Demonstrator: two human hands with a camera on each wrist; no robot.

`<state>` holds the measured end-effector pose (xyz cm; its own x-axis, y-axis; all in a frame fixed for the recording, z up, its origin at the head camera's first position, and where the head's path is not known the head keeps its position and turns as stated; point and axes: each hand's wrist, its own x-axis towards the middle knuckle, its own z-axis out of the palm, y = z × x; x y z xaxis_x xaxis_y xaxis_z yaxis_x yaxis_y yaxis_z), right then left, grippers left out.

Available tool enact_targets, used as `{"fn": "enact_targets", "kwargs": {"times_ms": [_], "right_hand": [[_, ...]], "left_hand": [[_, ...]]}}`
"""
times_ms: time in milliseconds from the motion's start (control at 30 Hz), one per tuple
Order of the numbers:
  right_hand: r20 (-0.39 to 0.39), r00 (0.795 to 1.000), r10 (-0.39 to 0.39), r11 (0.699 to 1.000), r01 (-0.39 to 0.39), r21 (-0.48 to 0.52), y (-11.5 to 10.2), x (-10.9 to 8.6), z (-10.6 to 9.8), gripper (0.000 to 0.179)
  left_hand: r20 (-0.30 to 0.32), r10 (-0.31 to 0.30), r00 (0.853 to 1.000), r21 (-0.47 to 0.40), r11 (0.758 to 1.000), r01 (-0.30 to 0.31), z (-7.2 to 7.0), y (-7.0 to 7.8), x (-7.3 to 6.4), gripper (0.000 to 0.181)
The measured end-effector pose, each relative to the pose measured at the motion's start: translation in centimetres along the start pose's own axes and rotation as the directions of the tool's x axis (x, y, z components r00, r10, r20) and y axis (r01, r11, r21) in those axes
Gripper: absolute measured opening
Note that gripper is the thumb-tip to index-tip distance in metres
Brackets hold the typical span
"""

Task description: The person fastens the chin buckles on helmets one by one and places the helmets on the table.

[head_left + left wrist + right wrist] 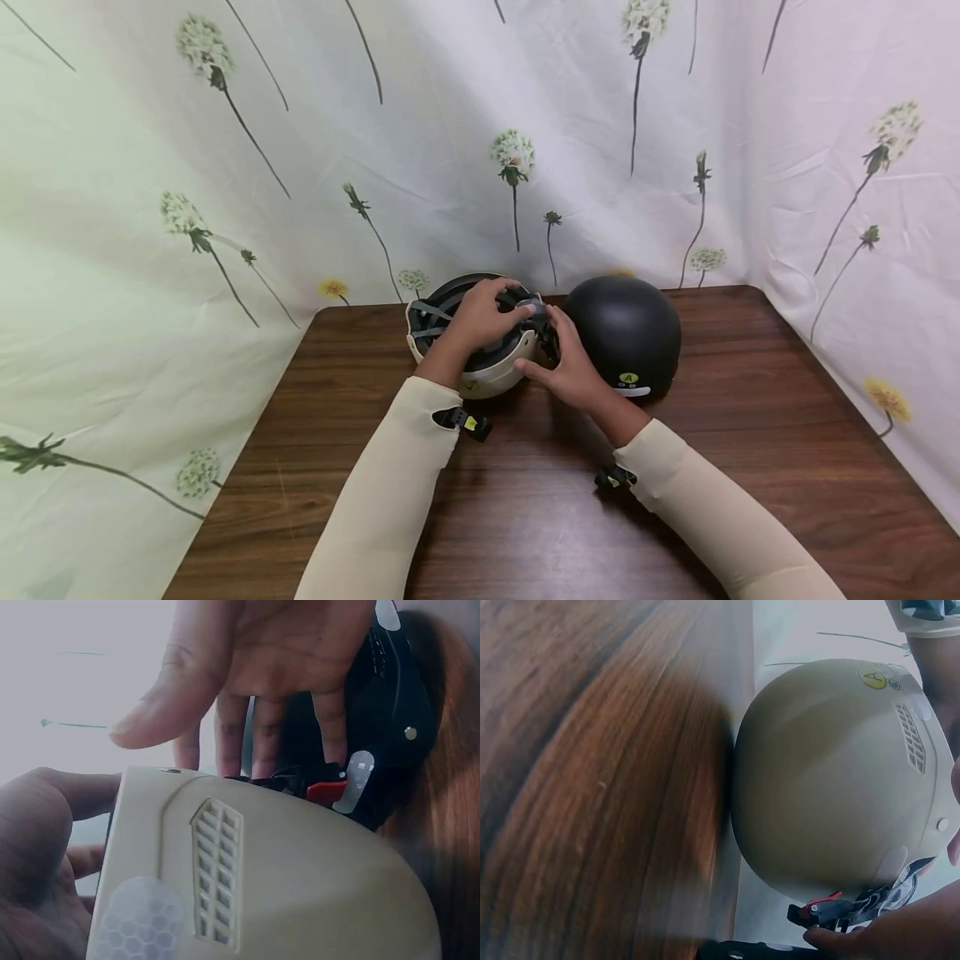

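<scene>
A cream helmet (491, 383) sits upside down near the back of the table, its dark padded inside and grey straps (431, 321) facing up. Over that opening reaches my left hand (480, 317), thumb near the grey strap at the right rim; whether it pinches the strap I cannot tell. At the helmet's right side is my right hand (566, 362), thumb spread away from its extended fingers. Those fingers touch the strap beside a black buckle with a red tab (326, 791). In the right wrist view the buckle (829, 911) hangs outside the cream shell.
A black helmet (622, 333) stands dome up just right of the cream one, with a yellow round sticker (628, 378) low on its front. The brown wooden table (517, 517) ends at the back and sides against a flower-printed cloth (450, 167).
</scene>
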<state>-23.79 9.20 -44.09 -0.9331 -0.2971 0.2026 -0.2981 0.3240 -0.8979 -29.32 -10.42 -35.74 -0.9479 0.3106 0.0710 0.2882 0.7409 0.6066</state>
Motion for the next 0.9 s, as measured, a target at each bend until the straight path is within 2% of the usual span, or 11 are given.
{"fn": "enact_targets", "kwargs": {"times_ms": [233, 533, 733, 900], "right_hand": [[-0.005, 1.000, -0.003, 1.000, 0.003, -0.005, -0.1, -0.3, 0.1, 0.105], [-0.010, 1.000, 0.018, 0.999, -0.017, 0.030, 0.0, -0.4, 0.3, 0.103], [0.001, 1.000, -0.003, 0.996, 0.003, 0.086, 0.1, -0.4, 0.5, 0.101], [-0.011, 1.000, -0.030, 0.998, 0.030, 0.062, 0.5, -0.4, 0.7, 0.100]], "left_hand": [[0.005, 0.015, 1.000, -0.028, 0.999, -0.015, 0.8, -0.2, 0.6, 0.064], [0.061, -0.020, 0.998, -0.034, 0.999, 0.022, 1.5, -0.5, 0.6, 0.067], [0.078, -0.047, 0.996, -0.032, 0.998, 0.049, 1.8, -0.6, 0.5, 0.069], [0.080, -0.042, 0.996, -0.021, 0.999, 0.044, 2.0, -0.9, 0.4, 0.068]]}}
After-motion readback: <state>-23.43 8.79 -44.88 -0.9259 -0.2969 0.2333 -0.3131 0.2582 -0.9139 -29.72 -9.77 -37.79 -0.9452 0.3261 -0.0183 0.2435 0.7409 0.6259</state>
